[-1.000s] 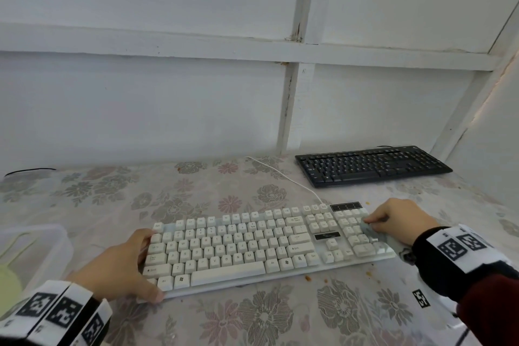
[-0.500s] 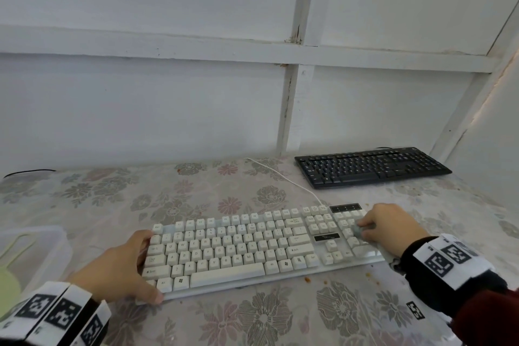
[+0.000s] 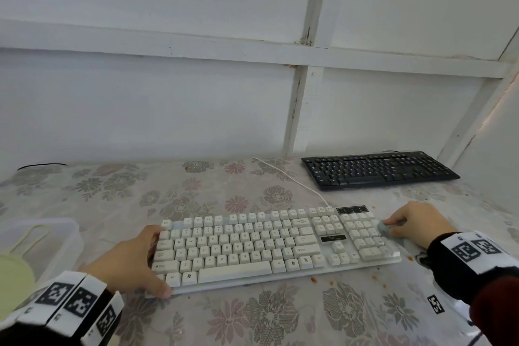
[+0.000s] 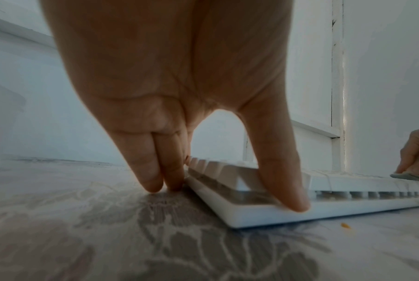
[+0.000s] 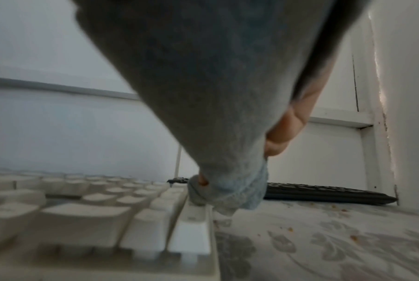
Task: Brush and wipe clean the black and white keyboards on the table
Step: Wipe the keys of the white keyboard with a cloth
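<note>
The white keyboard (image 3: 266, 244) lies across the near middle of the floral tablecloth. My left hand (image 3: 151, 261) braces its left end, with the thumb pressing the front edge and straight fingers (image 4: 153, 171) set against the left side. My right hand (image 3: 393, 226) pinches a grey-blue cloth (image 3: 382, 230) and presses it onto the right edge of the number pad. In the right wrist view the cloth (image 5: 215, 114) drapes over most of the hand and hides it. The black keyboard (image 3: 379, 173) sits at the back right near the wall, untouched.
Orange crumbs (image 3: 331, 279) are scattered on the tablecloth (image 3: 266, 317) in front of and to the right of the white keyboard. Its white cable (image 3: 286, 177) runs back toward the wall. A clear plastic box (image 3: 56, 233) stands at the left beside a pale green item (image 3: 11, 284).
My right hand has slid the cloth from the number pad keys out to the keyboard's right edge. The left hand has kept its place on the left end.
</note>
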The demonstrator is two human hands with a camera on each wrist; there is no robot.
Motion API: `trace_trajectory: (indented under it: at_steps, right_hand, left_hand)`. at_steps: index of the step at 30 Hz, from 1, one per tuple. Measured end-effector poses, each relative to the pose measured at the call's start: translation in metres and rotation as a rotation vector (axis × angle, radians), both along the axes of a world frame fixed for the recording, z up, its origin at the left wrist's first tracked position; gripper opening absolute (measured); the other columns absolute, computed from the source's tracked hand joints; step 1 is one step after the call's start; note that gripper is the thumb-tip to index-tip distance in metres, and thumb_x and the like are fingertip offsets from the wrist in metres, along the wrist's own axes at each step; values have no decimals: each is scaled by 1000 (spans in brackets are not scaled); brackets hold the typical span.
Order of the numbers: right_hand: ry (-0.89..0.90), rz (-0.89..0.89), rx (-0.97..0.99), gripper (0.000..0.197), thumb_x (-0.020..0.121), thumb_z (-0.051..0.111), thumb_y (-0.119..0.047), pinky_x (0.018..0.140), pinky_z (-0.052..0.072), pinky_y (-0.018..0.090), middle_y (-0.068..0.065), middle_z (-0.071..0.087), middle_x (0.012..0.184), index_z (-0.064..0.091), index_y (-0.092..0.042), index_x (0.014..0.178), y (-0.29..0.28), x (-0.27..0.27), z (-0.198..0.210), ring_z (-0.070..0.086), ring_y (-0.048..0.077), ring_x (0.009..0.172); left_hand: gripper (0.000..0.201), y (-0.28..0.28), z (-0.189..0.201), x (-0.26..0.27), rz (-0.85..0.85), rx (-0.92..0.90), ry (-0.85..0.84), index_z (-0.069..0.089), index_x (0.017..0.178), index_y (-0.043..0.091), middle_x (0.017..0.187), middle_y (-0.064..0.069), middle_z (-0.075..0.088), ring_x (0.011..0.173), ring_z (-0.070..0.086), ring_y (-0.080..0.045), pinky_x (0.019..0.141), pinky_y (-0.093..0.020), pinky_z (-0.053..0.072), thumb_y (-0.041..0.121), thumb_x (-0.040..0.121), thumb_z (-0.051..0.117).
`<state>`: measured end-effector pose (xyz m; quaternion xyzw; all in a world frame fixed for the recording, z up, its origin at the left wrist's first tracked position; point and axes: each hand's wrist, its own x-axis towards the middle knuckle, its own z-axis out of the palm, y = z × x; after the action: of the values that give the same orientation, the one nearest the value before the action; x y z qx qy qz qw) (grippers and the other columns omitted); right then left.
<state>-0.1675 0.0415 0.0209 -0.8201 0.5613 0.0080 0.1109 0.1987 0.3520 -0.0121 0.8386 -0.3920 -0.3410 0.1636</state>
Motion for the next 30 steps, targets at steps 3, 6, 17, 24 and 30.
trace_trajectory:
  at_steps: [3, 6, 17, 24, 30]
  right_hand:
    - [-35, 20, -9, 18, 83, 70, -24, 74, 40, 21, -2, 71, 106, 75, -22, 100, 7, 0, 11, 59, 12, 82]
    - [-163, 129, -46, 18, 85, 67, -33, 61, 37, 13, -3, 72, 94, 75, -25, 100, 36, 23, 29, 58, 4, 73]
    - [-280, 868, 98, 25, 92, 53, -20, 55, 32, 14, -3, 45, 64, 73, -5, 94, 185, 202, 11, 44, 12, 62]
    - [-142, 999, 112, 26, 88, 54, -5, 56, 33, 25, 8, 41, 89, 70, -4, 108, 230, 261, -5, 44, 23, 81]
    - [-60, 981, 11, 24, 91, 53, -8, 66, 37, 31, 12, 48, 98, 67, -2, 109, 228, 256, -12, 50, 27, 82]
  left_hand:
    - [112, 0, 0, 1, -5, 8, 1, 22, 139, 27, 118, 15, 54, 102, 55, -5, 74, -11, 40, 29, 50, 89]
    - [112, 0, 1, 0, -12, 19, -12, 21, 139, 27, 119, 13, 54, 104, 55, -7, 79, -14, 41, 30, 50, 89]
    - [113, 1, 1, -2, 6, 18, -38, 19, 141, 26, 118, 9, 57, 106, 55, -11, 92, -26, 48, 28, 52, 88]
    - [107, -2, -1, 0, -43, 54, -101, 16, 142, 23, 110, 4, 60, 94, 56, -12, 60, -14, 41, 19, 61, 86]
    - [109, -3, -6, 1, -24, 24, -93, 16, 142, 23, 112, 7, 58, 99, 53, -12, 76, -21, 43, 18, 59, 86]
